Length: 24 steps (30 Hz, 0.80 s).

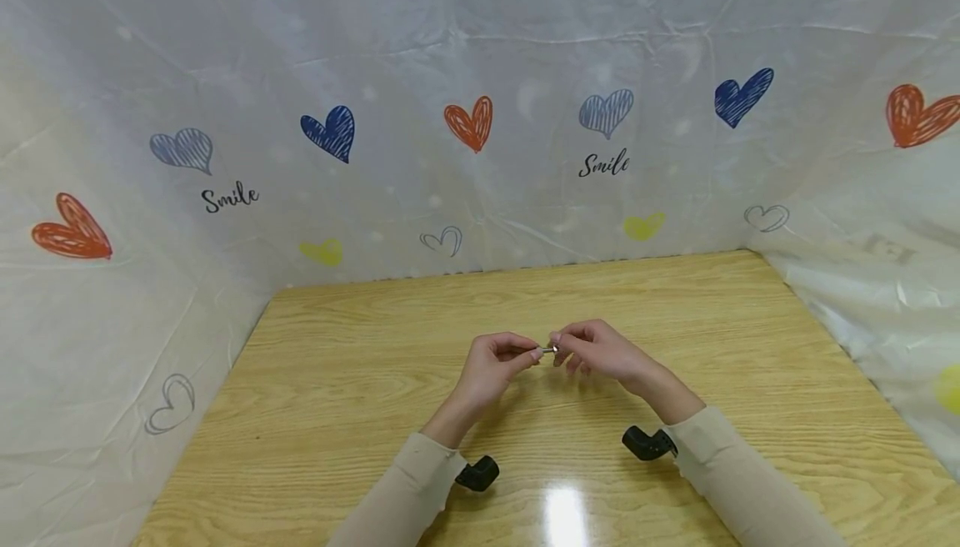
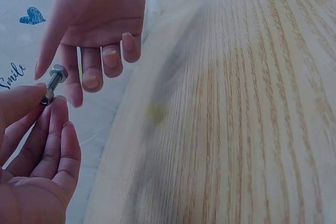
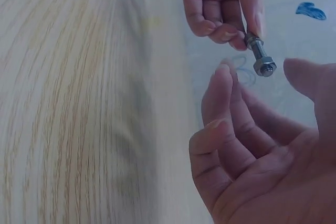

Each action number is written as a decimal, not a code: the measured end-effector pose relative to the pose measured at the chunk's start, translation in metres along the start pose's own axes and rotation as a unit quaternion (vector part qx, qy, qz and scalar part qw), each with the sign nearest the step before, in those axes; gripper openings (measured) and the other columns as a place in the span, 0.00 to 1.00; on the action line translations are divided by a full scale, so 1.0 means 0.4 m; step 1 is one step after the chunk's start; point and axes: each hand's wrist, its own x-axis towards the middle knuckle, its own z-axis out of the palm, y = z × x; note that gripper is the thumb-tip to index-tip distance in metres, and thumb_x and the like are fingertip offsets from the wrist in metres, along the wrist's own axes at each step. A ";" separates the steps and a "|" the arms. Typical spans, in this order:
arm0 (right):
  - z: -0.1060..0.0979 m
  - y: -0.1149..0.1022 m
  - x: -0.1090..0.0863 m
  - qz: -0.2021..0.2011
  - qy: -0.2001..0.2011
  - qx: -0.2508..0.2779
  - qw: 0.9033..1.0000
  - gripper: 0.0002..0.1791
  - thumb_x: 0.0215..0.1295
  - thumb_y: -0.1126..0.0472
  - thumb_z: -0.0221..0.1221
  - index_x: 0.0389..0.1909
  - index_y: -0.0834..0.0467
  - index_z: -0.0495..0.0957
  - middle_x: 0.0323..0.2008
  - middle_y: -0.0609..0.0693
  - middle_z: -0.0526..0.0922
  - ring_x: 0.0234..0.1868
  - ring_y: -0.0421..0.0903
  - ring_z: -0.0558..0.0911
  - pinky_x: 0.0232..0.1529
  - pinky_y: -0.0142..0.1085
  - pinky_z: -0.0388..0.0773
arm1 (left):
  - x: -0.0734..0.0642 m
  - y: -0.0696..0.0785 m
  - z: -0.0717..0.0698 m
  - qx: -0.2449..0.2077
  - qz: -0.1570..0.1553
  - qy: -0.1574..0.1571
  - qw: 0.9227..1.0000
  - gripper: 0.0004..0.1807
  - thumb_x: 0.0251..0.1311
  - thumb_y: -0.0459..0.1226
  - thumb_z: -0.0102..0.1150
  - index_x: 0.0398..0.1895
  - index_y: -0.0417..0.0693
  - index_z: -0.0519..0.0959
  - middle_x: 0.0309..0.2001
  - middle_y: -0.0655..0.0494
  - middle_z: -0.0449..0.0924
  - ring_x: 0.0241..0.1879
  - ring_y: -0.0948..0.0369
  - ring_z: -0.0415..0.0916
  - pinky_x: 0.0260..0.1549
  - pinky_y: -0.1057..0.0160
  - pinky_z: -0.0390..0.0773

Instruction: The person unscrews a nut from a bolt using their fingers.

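A small silver metal bolt (image 3: 259, 50) is held above the table, its threaded shank pointing toward the right hand. My left hand (image 1: 483, 370) pinches it at the head between thumb and fingertips, which partly cover the head. A hex nut (image 3: 264, 67) sits on the far end of the shank, with the bolt's tip showing through it. Around the nut, my right hand (image 1: 606, 353) has its thumb and fingers spread apart. In the right wrist view, a gap shows between the right thumb (image 3: 304, 77) and the nut.
Beneath both hands lies a wood-grain table (image 1: 360, 380), with a bright light reflection near its front. A white sheet (image 1: 525, 55) printed with hearts and "Smile" hangs behind it and along the sides. Black wrist mounts (image 1: 478, 474) stick out beside the sleeves.
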 end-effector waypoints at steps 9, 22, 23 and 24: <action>0.000 -0.001 0.004 -0.006 -0.014 -0.007 1.000 0.22 0.79 0.52 0.55 0.44 0.70 0.84 0.35 0.62 0.85 0.34 0.59 0.80 0.30 0.37 0.73 | 0.002 -0.002 0.001 0.001 0.004 -0.003 1.000 0.08 0.66 0.35 0.68 0.44 0.40 0.87 0.43 0.50 0.87 0.44 0.48 0.85 0.48 0.41 0.83; -0.004 0.000 0.004 -0.013 0.002 0.026 1.000 0.22 0.74 0.54 0.62 0.61 0.64 0.77 0.44 0.64 0.84 0.35 0.63 0.79 0.32 0.41 0.75 | 0.007 0.004 -0.002 0.004 0.002 -0.001 1.000 0.07 0.67 0.34 0.68 0.44 0.40 0.87 0.43 0.49 0.86 0.44 0.48 0.85 0.50 0.42 0.83; -0.005 -0.002 0.003 -0.007 0.002 0.024 1.000 0.23 0.75 0.52 0.61 0.61 0.64 0.77 0.45 0.64 0.84 0.36 0.65 0.79 0.32 0.40 0.75 | 0.008 0.004 -0.002 0.004 0.003 -0.001 1.000 0.08 0.67 0.34 0.68 0.44 0.40 0.87 0.43 0.49 0.86 0.44 0.50 0.85 0.50 0.42 0.83; -0.005 -0.004 0.002 -0.001 0.002 0.019 1.000 0.23 0.76 0.50 0.60 0.60 0.63 0.79 0.45 0.63 0.84 0.37 0.65 0.79 0.32 0.40 0.75 | 0.009 0.004 -0.002 0.004 0.004 -0.001 1.000 0.08 0.67 0.34 0.67 0.44 0.39 0.87 0.43 0.48 0.86 0.43 0.52 0.85 0.50 0.42 0.83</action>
